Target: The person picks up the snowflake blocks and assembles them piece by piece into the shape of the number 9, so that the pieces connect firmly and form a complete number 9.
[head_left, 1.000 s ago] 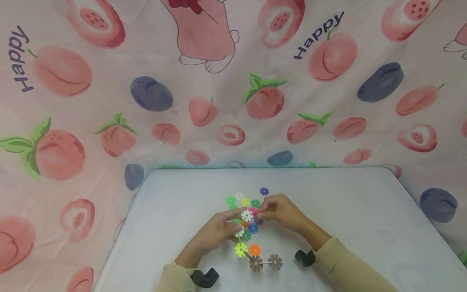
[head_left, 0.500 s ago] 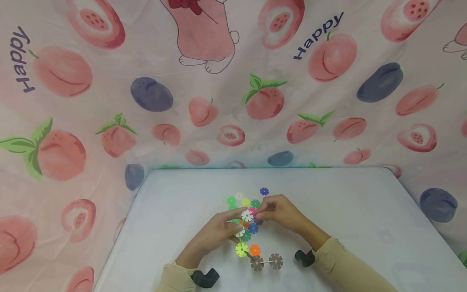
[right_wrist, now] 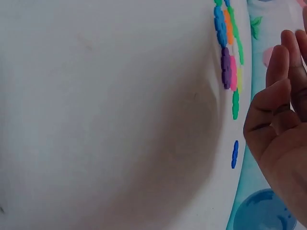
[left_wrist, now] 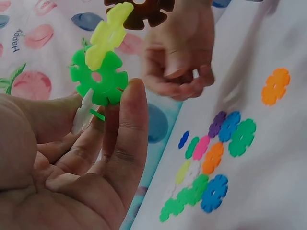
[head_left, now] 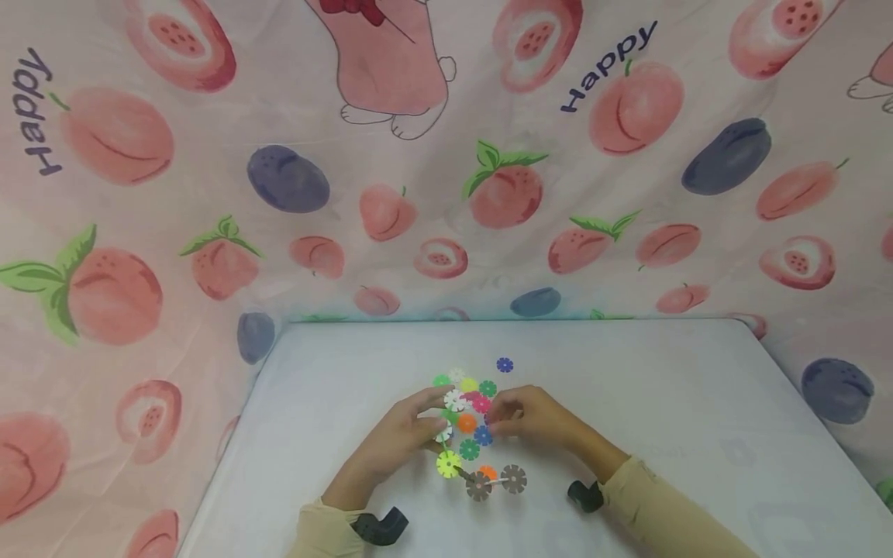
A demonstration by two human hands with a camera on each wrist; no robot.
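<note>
My left hand (head_left: 408, 434) pinches a joined chain of slotted plastic snowflake discs between thumb and fingers. The left wrist view shows a white disc (left_wrist: 82, 112), a green disc (left_wrist: 100, 79), a yellow disc (left_wrist: 109, 36) and a brown disc (left_wrist: 146, 9) in it. In the head view, a yellow-green disc (head_left: 449, 464) and two brown discs (head_left: 514, 479) hang at its near end. Opposite, my right hand (head_left: 533, 418) hovers beside the loose discs with fingers loosely bent. Nothing shows between its fingers in the left wrist view (left_wrist: 180, 62).
Several loose discs lie grouped on the white table (head_left: 628, 387), among them a pink disc (head_left: 480, 403), an orange disc (head_left: 466, 422) and a blue disc (head_left: 483, 435). A dark blue disc (head_left: 505, 364) sits farther back. A fruit-print cloth (head_left: 432, 178) hangs behind.
The left hand has shifted left with the chain, and the brown discs have moved up and left. The right hand has come away from the chain, lowering slightly.
</note>
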